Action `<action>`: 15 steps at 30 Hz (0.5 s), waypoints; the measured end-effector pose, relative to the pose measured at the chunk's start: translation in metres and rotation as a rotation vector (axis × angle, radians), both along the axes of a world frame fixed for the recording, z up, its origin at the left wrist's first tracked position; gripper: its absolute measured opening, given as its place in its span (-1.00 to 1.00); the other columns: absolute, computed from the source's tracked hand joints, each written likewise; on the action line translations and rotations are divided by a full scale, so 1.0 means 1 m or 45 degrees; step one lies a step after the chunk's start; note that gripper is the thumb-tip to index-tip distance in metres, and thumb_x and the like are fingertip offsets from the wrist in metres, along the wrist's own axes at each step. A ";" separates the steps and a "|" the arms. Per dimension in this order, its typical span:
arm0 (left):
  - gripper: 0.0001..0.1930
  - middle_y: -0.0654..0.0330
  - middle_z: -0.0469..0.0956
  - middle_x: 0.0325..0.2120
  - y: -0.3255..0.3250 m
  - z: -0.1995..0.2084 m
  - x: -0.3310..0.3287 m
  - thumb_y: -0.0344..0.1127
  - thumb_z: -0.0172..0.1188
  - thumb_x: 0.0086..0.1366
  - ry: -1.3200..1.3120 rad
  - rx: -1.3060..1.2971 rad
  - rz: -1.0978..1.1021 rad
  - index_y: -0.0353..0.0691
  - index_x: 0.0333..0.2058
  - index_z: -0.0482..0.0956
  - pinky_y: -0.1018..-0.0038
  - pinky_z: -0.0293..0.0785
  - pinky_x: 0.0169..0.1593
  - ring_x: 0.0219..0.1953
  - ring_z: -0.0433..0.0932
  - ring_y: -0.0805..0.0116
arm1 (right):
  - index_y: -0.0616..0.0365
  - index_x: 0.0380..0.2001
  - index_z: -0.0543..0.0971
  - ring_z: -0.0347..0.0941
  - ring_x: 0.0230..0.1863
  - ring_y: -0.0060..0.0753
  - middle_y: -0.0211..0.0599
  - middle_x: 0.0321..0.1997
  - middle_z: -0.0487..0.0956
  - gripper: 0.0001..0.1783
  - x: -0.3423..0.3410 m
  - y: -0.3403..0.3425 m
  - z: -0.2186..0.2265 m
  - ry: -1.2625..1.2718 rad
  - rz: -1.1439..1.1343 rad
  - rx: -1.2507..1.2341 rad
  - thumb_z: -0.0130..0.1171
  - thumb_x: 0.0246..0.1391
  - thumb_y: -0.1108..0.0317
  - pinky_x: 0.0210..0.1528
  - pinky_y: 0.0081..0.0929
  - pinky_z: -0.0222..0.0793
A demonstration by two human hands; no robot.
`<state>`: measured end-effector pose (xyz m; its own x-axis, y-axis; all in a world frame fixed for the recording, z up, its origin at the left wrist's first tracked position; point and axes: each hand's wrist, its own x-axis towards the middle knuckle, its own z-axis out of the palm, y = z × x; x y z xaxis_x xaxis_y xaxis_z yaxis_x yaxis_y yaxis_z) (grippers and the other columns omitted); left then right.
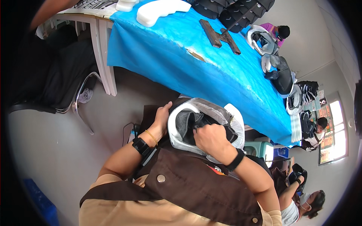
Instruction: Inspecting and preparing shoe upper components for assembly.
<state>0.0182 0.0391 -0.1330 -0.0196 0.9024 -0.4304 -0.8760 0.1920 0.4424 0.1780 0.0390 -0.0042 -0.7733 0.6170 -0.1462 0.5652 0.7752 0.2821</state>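
In my lap rests a helmet [173,130], its opening turned up, with white foam and a pale shell edge showing round the rim. Dark grey and black cloth padding [184,124] lies inside it. My left hand [163,118] grips the helmet's left side, thumb up along the edge; part of the fingers is hidden. Inside the opening, my right hand [210,138] is closed in a fist over the black padding and pinches it. The helmet's underside is out of sight.
Just beyond the helmet runs a table with a blue cover [151,67]. On it are a white foam piece [160,12], a dark metal stand [220,35], stacked black pads [241,15] and several more helmets [279,73]. A teal stool [258,148] stands right; co-workers sit around.
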 end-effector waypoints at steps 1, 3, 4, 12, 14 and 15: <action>-0.61 0.03 0.58 -0.39 -0.002 0.000 -0.002 -0.11 -0.06 0.33 -0.101 -0.021 -0.030 -0.39 -0.29 0.53 0.37 0.53 -0.28 -0.42 0.58 0.24 | 0.09 -0.81 0.50 0.45 -0.72 -0.15 -0.20 -0.78 0.45 -0.59 0.004 -0.003 0.010 0.077 0.031 -0.042 0.07 0.04 0.17 -0.68 -0.32 0.35; -0.62 0.07 0.59 -0.41 -0.004 -0.009 -0.009 -0.11 -0.05 0.32 -0.149 0.069 -0.127 -0.37 -0.30 0.54 0.41 0.53 -0.29 -0.43 0.58 0.28 | 0.11 -0.78 0.43 0.38 -0.74 -0.17 -0.26 -0.76 0.40 -0.64 0.018 -0.008 0.027 0.259 0.145 -0.124 0.09 0.04 0.24 -0.70 -0.33 0.28; -0.63 0.10 0.60 -0.42 -0.007 -0.012 -0.011 -0.11 -0.04 0.31 -0.195 0.163 -0.220 -0.35 -0.30 0.55 0.44 0.53 -0.30 -0.44 0.58 0.33 | 0.11 -0.77 0.40 0.35 -0.75 -0.17 -0.27 -0.75 0.38 -0.65 0.025 -0.014 0.035 0.310 0.168 -0.140 0.10 0.03 0.27 -0.71 -0.33 0.25; -0.62 0.11 0.60 -0.41 0.010 0.019 -0.003 -0.10 -0.02 0.31 0.075 0.111 -0.665 -0.37 -0.28 0.57 0.45 0.54 -0.28 -0.44 0.58 0.36 | 0.15 -0.75 0.38 0.33 -0.72 -0.14 -0.24 -0.76 0.33 -0.64 0.089 -0.021 0.026 0.464 0.168 -0.262 0.09 0.05 0.27 -0.67 -0.30 0.23; -0.60 0.09 0.60 -0.39 0.014 0.019 -0.002 -0.09 -0.03 0.32 0.123 0.138 -0.700 -0.38 -0.26 0.56 0.42 0.55 -0.28 -0.43 0.59 0.35 | 0.14 -0.74 0.39 0.38 -0.69 -0.15 -0.24 -0.76 0.35 -0.66 0.095 -0.028 0.025 0.539 -0.006 -0.176 0.08 0.06 0.27 -0.67 -0.32 0.26; -0.61 0.15 0.60 -0.42 0.014 0.021 -0.001 -0.07 0.01 0.31 0.134 0.132 -0.724 -0.34 -0.27 0.56 0.47 0.53 -0.32 -0.46 0.57 0.41 | 0.10 -0.72 0.42 0.42 -0.69 -0.22 -0.28 -0.74 0.39 -0.68 0.105 -0.035 0.015 0.370 0.042 0.009 0.09 0.06 0.25 -0.69 -0.36 0.28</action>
